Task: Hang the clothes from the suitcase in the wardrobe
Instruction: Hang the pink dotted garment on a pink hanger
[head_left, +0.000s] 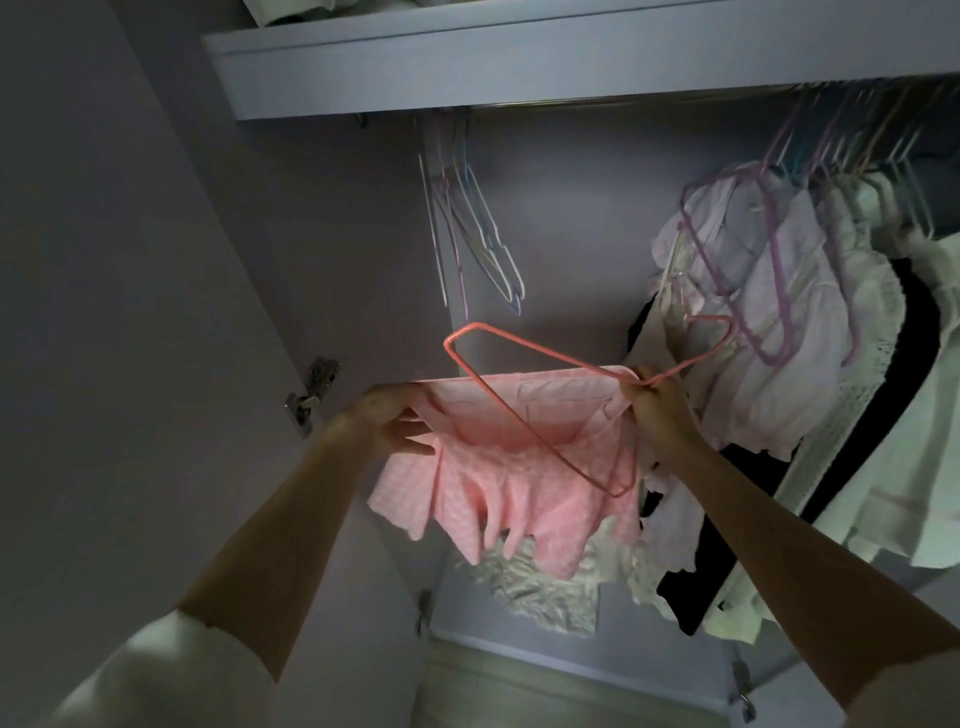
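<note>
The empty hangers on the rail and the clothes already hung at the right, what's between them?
In the head view, only bare rail and wardrobe back wall separate the empty hangers from the hung clothes.

We record a pink checked garment (519, 499), waistband stretched level, hem hanging loose, with a pink wire hanger (540, 410) tilted across it, below the wardrobe rail (597, 101), left of the hung clothes (769, 322).

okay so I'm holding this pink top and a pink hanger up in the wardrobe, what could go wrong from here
1. The pink hanger lies skewed across the pink top, not inside it; the right hand pinches both at one corner, so either might slip.
2. The left hand holds only the opposite edge, so the loose fabric could sag and drop.
3. The hanger's hook sits close to the hanging white clothes and may snag them.
</note>
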